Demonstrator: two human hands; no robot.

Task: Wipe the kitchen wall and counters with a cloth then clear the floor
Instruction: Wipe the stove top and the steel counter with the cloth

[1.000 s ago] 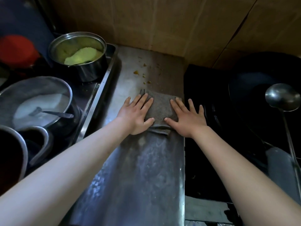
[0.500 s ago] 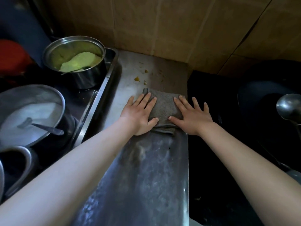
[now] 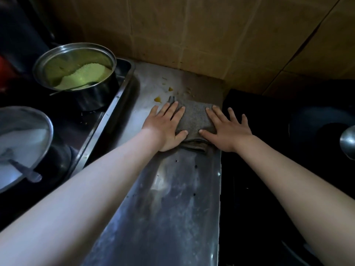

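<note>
Our left hand [image 3: 166,126] lies flat with straight fingers, pressing down on the left part of the grey cloth [image 3: 195,120], and our right hand [image 3: 227,131] does the same on the cloth's right part, its outer fingers reaching past the edge toward the dark stove surface [image 3: 259,169]; neither hand curls around anything. The cloth lies folded between and under both hands on the steel tabletop [image 3: 172,198], near its far end. Just beyond the left hand's fingertips sit a few yellow food scraps [image 3: 158,99], with smaller crumbs scattered further toward the tiled wall [image 3: 192,35] that rises behind the tabletop. To the left of the left hand, past the tabletop's raised rim, a steel pot [image 3: 76,70] holds something yellow-green, and nearer to us on that side stands a steel bowl [image 3: 23,143] of white contents with a utensil handle [image 3: 28,172] resting in it. To the right of the right hand, beyond the dark surface, lies a dark pan [image 3: 322,127], and a shiny ladle [image 3: 348,143] shows at the frame's edge.
</note>
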